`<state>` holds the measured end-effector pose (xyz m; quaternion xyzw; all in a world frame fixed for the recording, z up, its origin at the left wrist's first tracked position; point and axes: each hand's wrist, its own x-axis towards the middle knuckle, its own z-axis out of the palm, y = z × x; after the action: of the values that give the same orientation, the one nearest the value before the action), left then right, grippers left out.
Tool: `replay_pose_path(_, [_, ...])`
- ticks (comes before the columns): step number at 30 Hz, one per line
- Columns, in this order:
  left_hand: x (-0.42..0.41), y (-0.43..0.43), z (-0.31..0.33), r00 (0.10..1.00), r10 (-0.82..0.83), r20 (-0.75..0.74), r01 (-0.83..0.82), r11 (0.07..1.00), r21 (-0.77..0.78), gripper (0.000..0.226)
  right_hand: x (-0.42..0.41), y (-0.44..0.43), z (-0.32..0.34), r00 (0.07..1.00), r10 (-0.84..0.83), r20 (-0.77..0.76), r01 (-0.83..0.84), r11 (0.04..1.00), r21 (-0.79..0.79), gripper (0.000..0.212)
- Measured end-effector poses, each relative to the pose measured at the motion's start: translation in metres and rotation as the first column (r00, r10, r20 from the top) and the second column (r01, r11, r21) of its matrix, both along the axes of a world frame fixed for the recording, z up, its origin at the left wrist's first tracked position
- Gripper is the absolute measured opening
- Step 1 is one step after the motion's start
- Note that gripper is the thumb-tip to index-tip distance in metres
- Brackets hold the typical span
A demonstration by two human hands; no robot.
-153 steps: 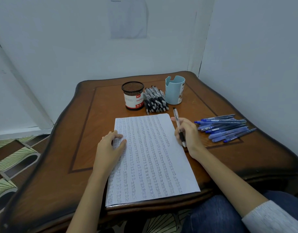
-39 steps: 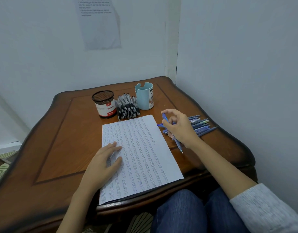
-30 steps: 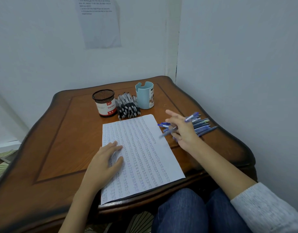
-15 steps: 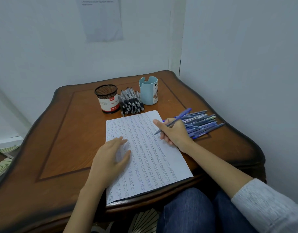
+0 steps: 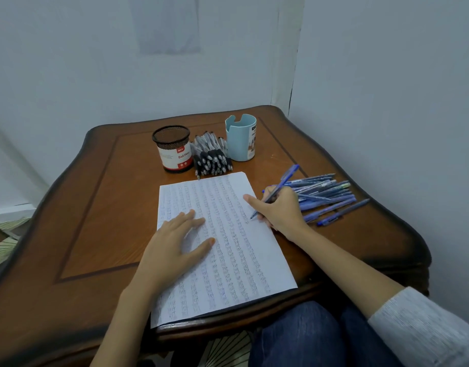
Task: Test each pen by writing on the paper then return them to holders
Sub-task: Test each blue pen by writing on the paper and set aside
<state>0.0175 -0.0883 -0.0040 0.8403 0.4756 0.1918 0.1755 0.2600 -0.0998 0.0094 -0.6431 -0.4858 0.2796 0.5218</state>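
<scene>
White paper [image 5: 241, 260] covered in rows of writing lies nearest, its near edge jutting past the front of the wooden table [image 5: 100, 221] toward the person's lap. The left hand [image 5: 175, 250] rests flat on the sheet's left half, fingers spread and straight, pinning it down. The right hand [image 5: 278, 210] is curled round a blue pen [image 5: 286, 178] in a writing grip at the sheet's right margin. The tip points down and to the left, at or just above the paper, and the long axis slants up and away to the right.

Just beyond that hand, to its right, lies a heap of blue pens [image 5: 331, 200], all running roughly crosswise. Further back, a bundle of black pens [image 5: 212, 157] lies between a mesh holder [image 5: 172, 149] and a light blue holder [image 5: 241, 139]. Both holders stand ahead and left of the writing hand. It is the nearer hand to the blue one, so after the stroke a forward reach should serve.
</scene>
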Motion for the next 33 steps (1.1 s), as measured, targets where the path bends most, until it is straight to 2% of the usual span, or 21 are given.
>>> replay_pose_path(8, [-0.0006,-0.0007,-0.0038,0.998,0.013,0.056,-0.013,1.000,-0.002,0.077,-0.0034,0.0066,-0.0071,0.999,0.053,-0.006,-0.053,0.998,0.036,0.040])
replay_pose_path(19, [-0.0008,-0.0008,-0.0048,0.996,0.014,0.088,-0.014,1.000,-0.007,0.060,-0.0055,0.0059,-0.0091,0.991,0.134,0.029,-0.135,0.990,0.041,0.027])
replay_pose_path(27, [-0.0012,-0.0012,-0.0052,0.995,0.011,0.101,-0.010,1.000,-0.011,0.061,-0.0055,0.0058,-0.0069,0.990,0.140,0.007,-0.140,0.990,0.034,0.034])
replay_pose_path(33, [-0.0010,-0.0016,-0.0049,0.995,0.010,0.096,-0.009,1.000,-0.009,0.061,-0.0057,0.0054,-0.0081,0.992,0.122,0.021,-0.123,0.991,0.053,0.032])
